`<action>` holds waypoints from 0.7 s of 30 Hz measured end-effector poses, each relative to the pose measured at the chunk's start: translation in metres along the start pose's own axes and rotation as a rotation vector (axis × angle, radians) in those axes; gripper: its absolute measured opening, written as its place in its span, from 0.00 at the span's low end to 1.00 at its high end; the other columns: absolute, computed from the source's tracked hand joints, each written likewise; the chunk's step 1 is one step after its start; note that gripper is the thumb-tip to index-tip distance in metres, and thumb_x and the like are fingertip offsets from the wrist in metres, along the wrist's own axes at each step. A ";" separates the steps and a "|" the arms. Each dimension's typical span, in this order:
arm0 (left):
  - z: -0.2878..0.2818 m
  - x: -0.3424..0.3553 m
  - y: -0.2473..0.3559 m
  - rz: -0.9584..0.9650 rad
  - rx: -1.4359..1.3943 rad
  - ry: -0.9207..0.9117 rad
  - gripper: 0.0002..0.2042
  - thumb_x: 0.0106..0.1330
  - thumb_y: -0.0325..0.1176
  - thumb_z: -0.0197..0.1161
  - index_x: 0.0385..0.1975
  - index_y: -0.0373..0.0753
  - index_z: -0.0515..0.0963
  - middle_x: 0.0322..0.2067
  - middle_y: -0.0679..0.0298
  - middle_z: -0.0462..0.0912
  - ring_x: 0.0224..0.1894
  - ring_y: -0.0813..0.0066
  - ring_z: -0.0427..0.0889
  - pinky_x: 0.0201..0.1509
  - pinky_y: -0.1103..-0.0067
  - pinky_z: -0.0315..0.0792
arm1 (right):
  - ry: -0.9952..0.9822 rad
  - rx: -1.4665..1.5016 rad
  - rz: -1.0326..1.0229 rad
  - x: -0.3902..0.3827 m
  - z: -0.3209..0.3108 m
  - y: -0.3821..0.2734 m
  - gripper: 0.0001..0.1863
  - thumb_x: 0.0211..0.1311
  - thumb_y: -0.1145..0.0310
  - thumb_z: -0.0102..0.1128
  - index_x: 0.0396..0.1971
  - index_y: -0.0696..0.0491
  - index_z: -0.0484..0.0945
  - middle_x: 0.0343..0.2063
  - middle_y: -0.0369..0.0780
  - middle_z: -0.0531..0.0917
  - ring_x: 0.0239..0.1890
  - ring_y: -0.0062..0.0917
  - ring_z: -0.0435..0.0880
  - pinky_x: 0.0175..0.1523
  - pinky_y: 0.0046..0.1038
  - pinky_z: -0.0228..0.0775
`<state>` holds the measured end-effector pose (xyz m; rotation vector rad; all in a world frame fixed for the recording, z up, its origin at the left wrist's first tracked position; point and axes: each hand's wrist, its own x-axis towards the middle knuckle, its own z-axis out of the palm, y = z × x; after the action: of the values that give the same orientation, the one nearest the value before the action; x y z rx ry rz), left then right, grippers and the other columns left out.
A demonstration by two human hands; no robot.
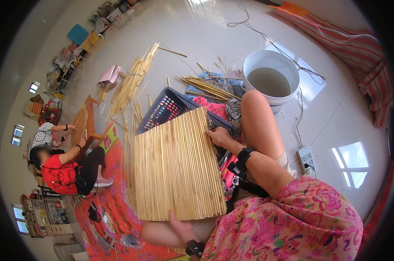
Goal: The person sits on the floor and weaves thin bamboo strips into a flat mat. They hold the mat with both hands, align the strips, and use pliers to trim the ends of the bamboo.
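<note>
A mat of straw-coloured stalks (175, 167), laid tightly side by side, is held over my crossed legs and covers part of a dark blue plastic basket (162, 108). My right hand (219, 137) grips the mat's right edge near its upper corner. At the lower edge my left hand (181, 228) supports it, the thumb against the edge and the other fingers partly hidden. Pink cloth (212, 108) shows inside the basket. Loose cut stalks (207, 88) lie beyond it on blue cloth.
A white bucket (248, 71) stands beyond my right knee. A bundle of stalks (134, 80) lies on the tiles. To the right are a power strip (306, 157) and a trailing cord (300, 111). At left, people sit by a wooden frame (90, 126) beside a red floral mat (118, 182).
</note>
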<state>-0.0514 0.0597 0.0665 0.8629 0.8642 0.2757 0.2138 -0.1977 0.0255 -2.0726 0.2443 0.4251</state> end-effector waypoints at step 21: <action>0.003 -0.003 0.004 -0.029 -0.012 -0.009 0.21 0.62 0.43 0.51 0.49 0.35 0.69 0.46 0.60 0.75 0.46 0.63 0.74 0.50 0.64 0.69 | -0.175 0.069 0.217 0.018 -0.005 -0.006 0.46 0.49 0.35 0.46 0.43 0.71 0.71 0.47 0.61 0.71 0.52 0.49 0.70 0.56 0.35 0.60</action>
<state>-0.0503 0.0589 0.0716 0.8392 0.8649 0.2514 0.2330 -0.1994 0.0257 -1.9351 0.3752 0.7158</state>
